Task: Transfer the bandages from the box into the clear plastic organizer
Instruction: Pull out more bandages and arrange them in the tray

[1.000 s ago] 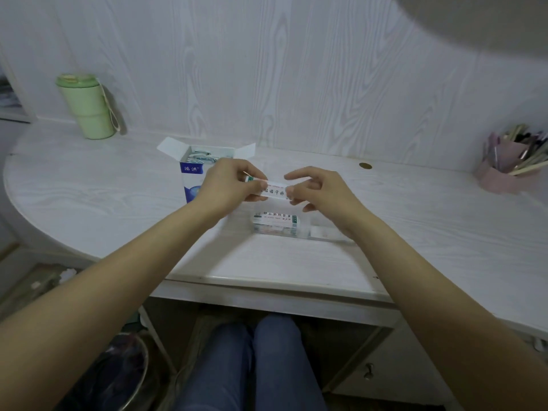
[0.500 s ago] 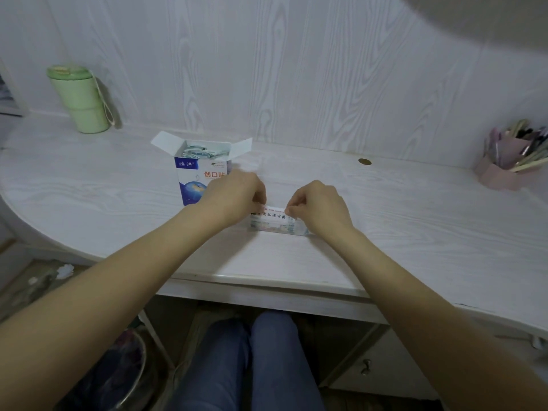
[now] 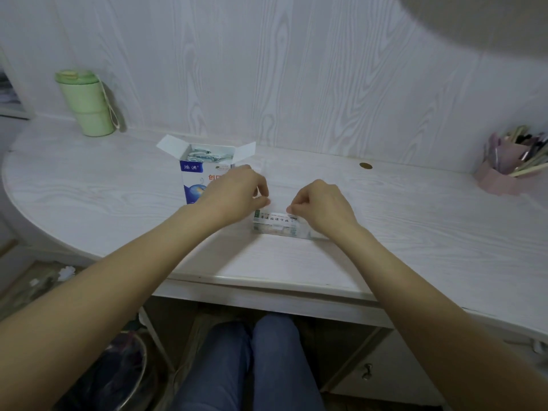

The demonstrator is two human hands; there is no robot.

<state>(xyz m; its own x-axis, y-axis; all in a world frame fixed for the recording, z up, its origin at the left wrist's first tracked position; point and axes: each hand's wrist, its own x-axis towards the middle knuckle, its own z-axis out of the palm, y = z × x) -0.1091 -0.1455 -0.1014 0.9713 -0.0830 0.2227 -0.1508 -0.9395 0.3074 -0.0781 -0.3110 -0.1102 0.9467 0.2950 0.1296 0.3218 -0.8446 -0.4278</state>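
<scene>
Now both hands' fingertips pinch a bandage (image 3: 274,218) atop the organizer (image 3: 281,229).

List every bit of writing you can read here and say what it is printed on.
"创口": red characters on the front of the bandage box; the left hand hides the rest.
White characters on the box's blue corner patch: too blurred to read.
Dark characters on the bandage at the clear plastic organizer: too small to read.

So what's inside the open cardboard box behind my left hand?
The box stands with its flaps open, and wrapped bandages show at the top. How far down they go is hidden by its walls, and the left hand covers part of its front.
</scene>
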